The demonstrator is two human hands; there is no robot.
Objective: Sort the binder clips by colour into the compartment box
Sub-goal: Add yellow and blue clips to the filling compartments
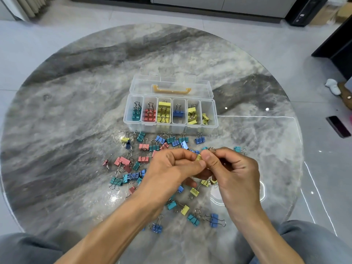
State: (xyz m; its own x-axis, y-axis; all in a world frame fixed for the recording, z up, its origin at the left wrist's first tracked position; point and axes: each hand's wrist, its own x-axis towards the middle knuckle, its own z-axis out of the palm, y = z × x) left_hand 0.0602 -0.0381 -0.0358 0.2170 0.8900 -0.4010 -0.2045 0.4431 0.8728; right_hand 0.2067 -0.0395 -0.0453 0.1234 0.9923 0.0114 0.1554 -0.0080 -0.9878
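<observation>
A clear compartment box [216, 113] stands open in the middle of the round table, its cells holding teal, red, yellow and blue clips. Several loose binder clips [142, 159] in red, blue, teal and yellow lie scattered in front of it. My left hand [171, 168] and my right hand [230, 170] meet above the pile, and both pinch one small yellow clip [198, 157] between fingertips. A wire loop [212, 149] sticks up beside my right thumb.
The grey marbled glass table [76, 111] ends close to my knees at the bottom. A dark phone [338, 126] lies on the floor at the right. The box's lid [171, 86] with its orange latch is folded back behind the cells.
</observation>
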